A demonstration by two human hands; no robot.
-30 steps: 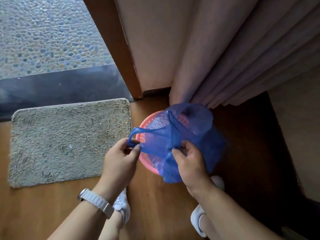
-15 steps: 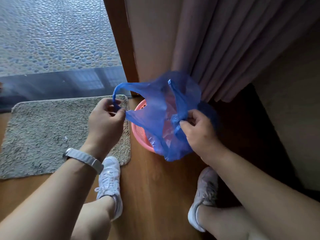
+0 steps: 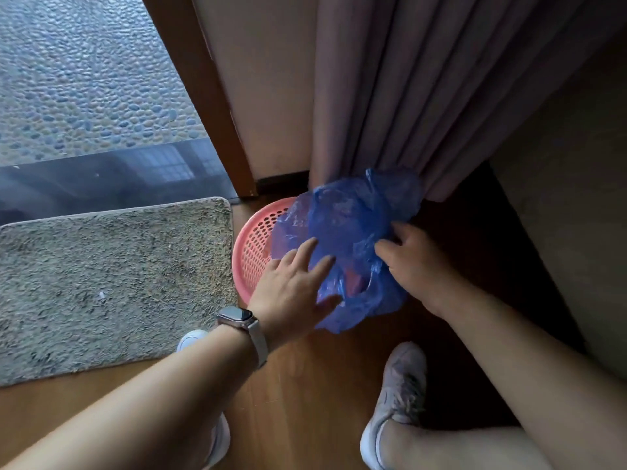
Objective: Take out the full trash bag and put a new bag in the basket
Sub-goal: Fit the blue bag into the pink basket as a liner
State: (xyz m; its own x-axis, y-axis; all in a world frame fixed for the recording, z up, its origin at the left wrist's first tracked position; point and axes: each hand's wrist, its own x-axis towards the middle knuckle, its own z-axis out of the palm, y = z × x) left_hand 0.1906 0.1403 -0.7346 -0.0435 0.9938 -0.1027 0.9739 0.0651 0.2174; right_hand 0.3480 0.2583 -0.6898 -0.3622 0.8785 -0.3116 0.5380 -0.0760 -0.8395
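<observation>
- We look down at a wooden floor [image 3: 305,385] that fills the lower half of the view, with a person's two bare forearms reaching forward over it.
- A pale curtain [image 3: 424,96] hangs in folds at the upper right, and its hem reaches the floor just behind the basket.
- Pebbled ground [image 3: 84,79] lies outside at the upper left, bordered by a brown door post [image 3: 200,96].
- A shaggy grey mat [image 3: 112,283] lies flat on the floor just left of the basket.
- The blue bag [image 3: 349,225] sits crumpled over the mouth of the basket. It covers the right and near part and spills past the near rim (we cannot tell how far it has gone inside).
- The pink basket [image 3: 252,245] stands on the floor between the mat and the curtain, and its perforated left wall is uncovered.
- Two light shoes, one [image 3: 397,395] at the lower right and one [image 3: 191,339] under the left forearm, stand near the basket.
- The right hand [image 3: 417,266] grips the bag's right side, with thumb and fingers curled into the plastic.
- The left hand [image 3: 291,290] lies flat on the bag's near left part with its fingers straight and spread, gripping nothing.
- A watch [image 3: 235,315] with a pale band is on the left wrist.
</observation>
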